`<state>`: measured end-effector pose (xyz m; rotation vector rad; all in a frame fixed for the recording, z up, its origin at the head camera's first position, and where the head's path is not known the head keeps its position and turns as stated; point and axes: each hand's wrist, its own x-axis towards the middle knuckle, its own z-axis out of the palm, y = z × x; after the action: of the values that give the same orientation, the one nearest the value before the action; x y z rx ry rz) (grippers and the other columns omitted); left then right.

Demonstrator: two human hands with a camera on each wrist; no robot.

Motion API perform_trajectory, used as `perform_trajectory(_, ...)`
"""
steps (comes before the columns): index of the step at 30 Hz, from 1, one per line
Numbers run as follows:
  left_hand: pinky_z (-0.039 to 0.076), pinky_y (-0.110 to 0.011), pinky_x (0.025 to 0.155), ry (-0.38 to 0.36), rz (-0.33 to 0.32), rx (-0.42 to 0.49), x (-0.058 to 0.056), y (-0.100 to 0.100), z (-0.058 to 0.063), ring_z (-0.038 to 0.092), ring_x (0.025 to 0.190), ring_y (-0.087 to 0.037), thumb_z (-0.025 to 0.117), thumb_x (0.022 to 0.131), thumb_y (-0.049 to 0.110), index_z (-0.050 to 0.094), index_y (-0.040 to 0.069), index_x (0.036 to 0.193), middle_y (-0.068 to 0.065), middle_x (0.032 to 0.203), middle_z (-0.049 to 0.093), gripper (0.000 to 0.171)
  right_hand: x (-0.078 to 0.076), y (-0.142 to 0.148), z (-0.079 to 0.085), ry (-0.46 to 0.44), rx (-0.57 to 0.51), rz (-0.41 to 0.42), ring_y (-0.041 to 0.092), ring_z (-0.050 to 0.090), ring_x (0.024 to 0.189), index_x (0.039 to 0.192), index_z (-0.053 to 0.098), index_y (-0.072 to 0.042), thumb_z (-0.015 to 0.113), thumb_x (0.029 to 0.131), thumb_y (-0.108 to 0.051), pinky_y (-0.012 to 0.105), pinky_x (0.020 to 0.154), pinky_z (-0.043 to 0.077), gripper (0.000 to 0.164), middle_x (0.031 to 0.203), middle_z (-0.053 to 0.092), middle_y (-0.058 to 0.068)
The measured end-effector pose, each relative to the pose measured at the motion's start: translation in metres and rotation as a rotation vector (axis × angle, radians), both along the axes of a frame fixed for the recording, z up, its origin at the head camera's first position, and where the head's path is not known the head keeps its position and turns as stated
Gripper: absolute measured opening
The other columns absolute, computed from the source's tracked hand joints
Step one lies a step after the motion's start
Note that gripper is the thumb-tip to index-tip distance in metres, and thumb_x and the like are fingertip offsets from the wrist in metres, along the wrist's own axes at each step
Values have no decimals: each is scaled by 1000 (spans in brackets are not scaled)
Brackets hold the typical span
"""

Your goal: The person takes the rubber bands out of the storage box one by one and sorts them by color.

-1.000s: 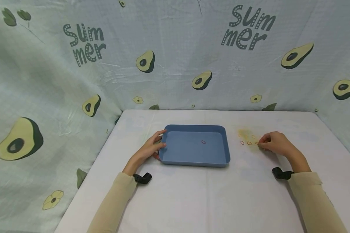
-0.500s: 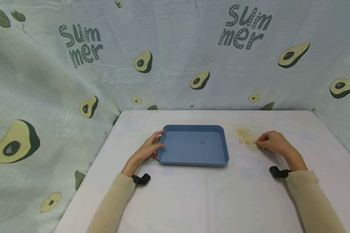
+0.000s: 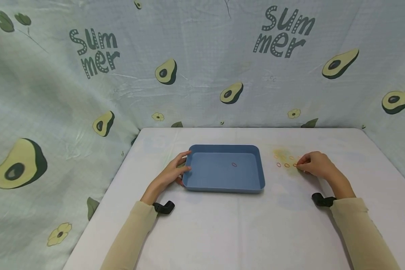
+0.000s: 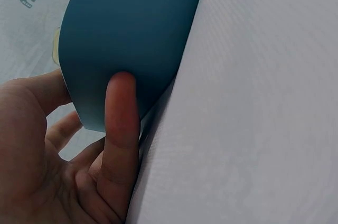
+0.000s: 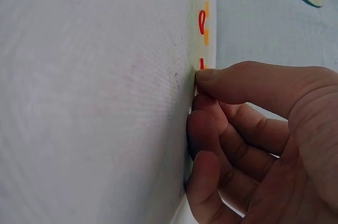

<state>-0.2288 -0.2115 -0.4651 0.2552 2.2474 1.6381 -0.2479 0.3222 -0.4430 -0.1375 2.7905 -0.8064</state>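
A shallow blue tray (image 3: 222, 187) lies on the white table, with one red rubber band (image 3: 234, 164) inside it. My left hand (image 3: 170, 172) grips the tray's left end. Its thumb (image 4: 122, 108) presses on the tray wall in the left wrist view, and the other fingers reach round the far side. Right of the tray, my right hand (image 3: 316, 165) pinches at a red rubber band (image 3: 295, 165) on the table between thumb and forefinger. Two more red rubber bands (image 3: 287, 165) lie in a row to its left. The pinching fingertips partly hide the band.
Orange-yellow rubber bands (image 3: 291, 158) lie behind the red row, near a yellowish stain (image 3: 282, 153) on the tablecloth. A curtain (image 3: 195, 105) printed with avocados hangs behind and left of the table (image 3: 206, 232). Each wrist wears a black camera mount (image 3: 164, 207).
The whole view shifted slightly between the first frame and the second. Both hands, the tray and the bands otherwise keep their places.
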Motion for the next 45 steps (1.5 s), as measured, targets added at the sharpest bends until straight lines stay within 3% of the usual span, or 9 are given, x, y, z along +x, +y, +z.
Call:
perform_trajectory(21, 59, -36, 57, -9, 13, 3, -3, -1, -1, 66, 116, -35, 62, 103, 25, 31, 37, 162, -15, 172, 20, 67, -2, -1, 7, -27, -12, 7, 17, 61, 78, 109, 72, 7, 73, 92, -20, 28, 66, 52, 32, 94, 71, 13)
perform_trajectory(31, 59, -36, 57, -6, 16, -3, -3, 0, 0, 66, 111, -33, 62, 103, 24, 31, 37, 162, -15, 171, 23, 68, -3, 0, 8, -28, -1, 32, 17, 58, 75, 112, 68, 9, 75, 90, -19, 30, 64, 48, 36, 84, 67, 7)
perform_trajectory(38, 59, -36, 57, -11, 14, 5, -2, 0, 0, 66, 105, -30, 62, 102, 24, 31, 36, 162, -15, 171, 23, 69, -2, -2, 11, -35, -13, 37, 18, 60, 75, 113, 68, 9, 75, 91, -20, 31, 64, 50, 37, 87, 68, 8)
perform_trajectory(45, 59, -36, 56, -6, 2, 3, -3, 1, -1, 68, 110, -33, 60, 104, 24, 30, 35, 163, -16, 172, 22, 67, 1, -4, 15, 0, 6, 52, 19, 61, 73, 113, 68, 9, 73, 93, -22, 31, 62, 50, 37, 86, 69, 9)
